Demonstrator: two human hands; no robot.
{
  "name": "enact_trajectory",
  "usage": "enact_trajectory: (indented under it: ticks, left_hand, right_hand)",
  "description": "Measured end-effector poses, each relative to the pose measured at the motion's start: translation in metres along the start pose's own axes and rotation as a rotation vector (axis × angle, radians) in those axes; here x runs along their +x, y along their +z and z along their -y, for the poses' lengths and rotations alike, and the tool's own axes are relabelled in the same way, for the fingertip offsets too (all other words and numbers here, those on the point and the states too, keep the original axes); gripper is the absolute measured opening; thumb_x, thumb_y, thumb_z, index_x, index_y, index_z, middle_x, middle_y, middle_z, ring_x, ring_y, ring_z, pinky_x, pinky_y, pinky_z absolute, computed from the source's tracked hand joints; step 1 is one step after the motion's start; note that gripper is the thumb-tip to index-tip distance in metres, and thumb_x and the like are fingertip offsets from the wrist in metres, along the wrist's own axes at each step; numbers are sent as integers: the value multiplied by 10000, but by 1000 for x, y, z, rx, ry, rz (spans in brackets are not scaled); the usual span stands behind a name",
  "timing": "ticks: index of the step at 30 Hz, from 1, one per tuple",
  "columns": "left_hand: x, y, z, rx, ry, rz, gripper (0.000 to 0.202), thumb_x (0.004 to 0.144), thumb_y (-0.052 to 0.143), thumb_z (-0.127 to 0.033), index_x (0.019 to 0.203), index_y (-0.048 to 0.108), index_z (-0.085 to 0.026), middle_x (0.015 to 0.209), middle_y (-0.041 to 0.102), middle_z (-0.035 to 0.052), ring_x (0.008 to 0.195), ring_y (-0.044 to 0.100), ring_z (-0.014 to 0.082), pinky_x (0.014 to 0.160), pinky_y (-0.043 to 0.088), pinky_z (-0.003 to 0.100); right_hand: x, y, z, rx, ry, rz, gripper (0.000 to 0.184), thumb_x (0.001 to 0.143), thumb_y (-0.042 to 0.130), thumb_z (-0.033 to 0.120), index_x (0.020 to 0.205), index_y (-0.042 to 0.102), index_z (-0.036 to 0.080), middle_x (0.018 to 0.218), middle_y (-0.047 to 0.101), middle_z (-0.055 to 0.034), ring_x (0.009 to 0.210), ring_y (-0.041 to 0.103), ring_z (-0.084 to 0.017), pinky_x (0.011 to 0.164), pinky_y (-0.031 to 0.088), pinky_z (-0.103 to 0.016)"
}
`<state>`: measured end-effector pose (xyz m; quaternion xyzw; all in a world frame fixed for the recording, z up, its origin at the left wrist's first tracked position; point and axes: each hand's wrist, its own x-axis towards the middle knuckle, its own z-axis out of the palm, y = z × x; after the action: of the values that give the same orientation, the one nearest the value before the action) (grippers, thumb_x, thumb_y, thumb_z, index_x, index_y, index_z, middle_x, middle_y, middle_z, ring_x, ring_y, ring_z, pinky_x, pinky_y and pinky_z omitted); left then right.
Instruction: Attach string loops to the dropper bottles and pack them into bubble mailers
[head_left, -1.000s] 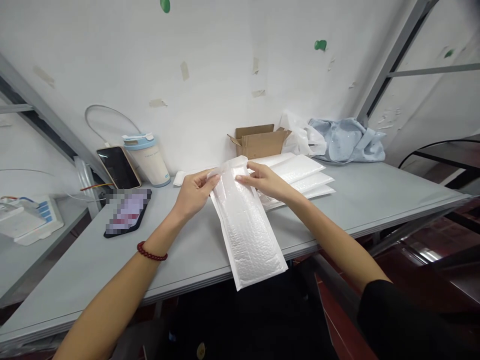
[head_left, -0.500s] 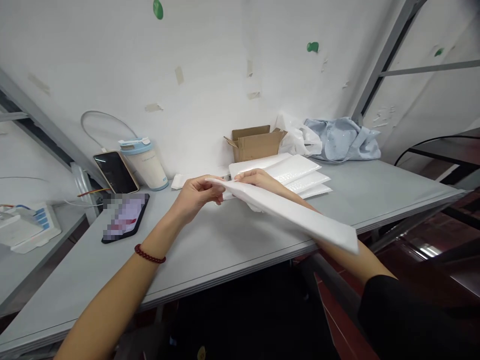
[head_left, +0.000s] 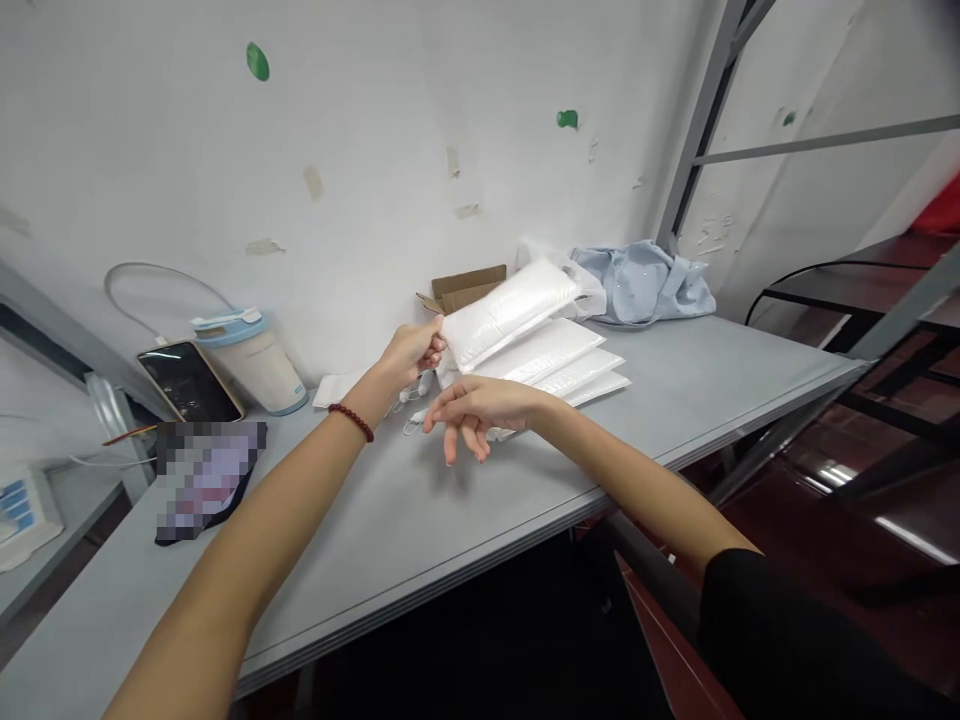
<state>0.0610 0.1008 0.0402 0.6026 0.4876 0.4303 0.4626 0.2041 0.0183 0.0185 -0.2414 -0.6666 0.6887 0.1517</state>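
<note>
My left hand (head_left: 417,352) is closed on the near end of a white padded envelope (head_left: 514,308), which it holds tilted over a stack of similar white envelopes (head_left: 574,358). Below and to the right of it, my right hand (head_left: 480,408) has its fingers apart and bent downward, with nothing in them. It hovers over the table in front of the stack and hides part of it. Small white looped items (head_left: 411,405) lie on the table between my hands; their kind is hard to make out.
An open cardboard box (head_left: 469,288), a white plastic bag (head_left: 589,285) and a light blue cloth bag (head_left: 645,285) stand along the wall. To the left are a tumbler (head_left: 255,365), a phone propped upright (head_left: 191,382) and another phone lying flat (head_left: 214,485).
The envelope has swung from above my right forearm to over the stack, held in my left hand. My right hand has come away from the stack, fingers spread. The view has shifted right.
</note>
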Motion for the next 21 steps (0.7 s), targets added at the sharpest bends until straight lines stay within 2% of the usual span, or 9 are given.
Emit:
enact_trajectory:
  ticks: [3,5,8,10,12,16,21]
  left_hand:
    - [14,-15,13,179,-22,-85,221,795,575,-334,648,520,-179,505,567,26,388,445,111,478,391,271]
    - [17,-38,25,337,-9,-147,120,703,633,-200,623,545,-182,464,553,8,424,480,140,520,391,280]
    - [17,-78,42,549,11,-167,194,524,678,-35,537,566,-193,440,526,-17,559,547,178,628,400,268]
    - [15,-100,51,658,4,-141,199,468,707,-36,517,603,-198,482,574,-5,640,580,209,663,399,266]
    - [14,-114,60,732,-1,-111,168,462,751,-107,558,651,-201,551,628,13,699,599,230,671,402,266]
    - [14,-124,72,818,29,-60,203,470,778,-251,655,707,-211,701,699,39,817,614,260,697,415,265]
    - [12,-123,82,893,88,-71,95,580,660,-293,601,689,-205,676,695,42,789,619,255,694,428,279]
  right_hand:
    - [-2,2,2,-35,-24,-29,134,862,511,242,914,577,139,684,714,-28,443,621,-99,415,493,-186]
    - [-3,2,3,-38,-64,-106,119,859,512,234,887,579,140,667,704,-20,444,621,-97,421,490,-186]
    - [-5,0,4,-36,-120,-216,119,854,523,241,863,582,137,647,688,-21,450,618,-98,432,489,-191]
    - [-6,-2,4,-34,-152,-255,125,856,525,248,867,585,138,652,685,-25,459,618,-99,437,488,-195]
    - [-6,-3,4,-35,-177,-279,135,858,527,255,871,592,138,662,682,-29,464,617,-98,443,489,-196]
    - [-6,-2,4,-39,-166,-328,138,856,543,263,864,598,136,666,679,-31,462,606,-86,439,480,-180]
    - [-6,0,6,-49,-172,-411,115,850,556,243,827,587,134,652,671,-30,455,604,-94,433,474,-188]
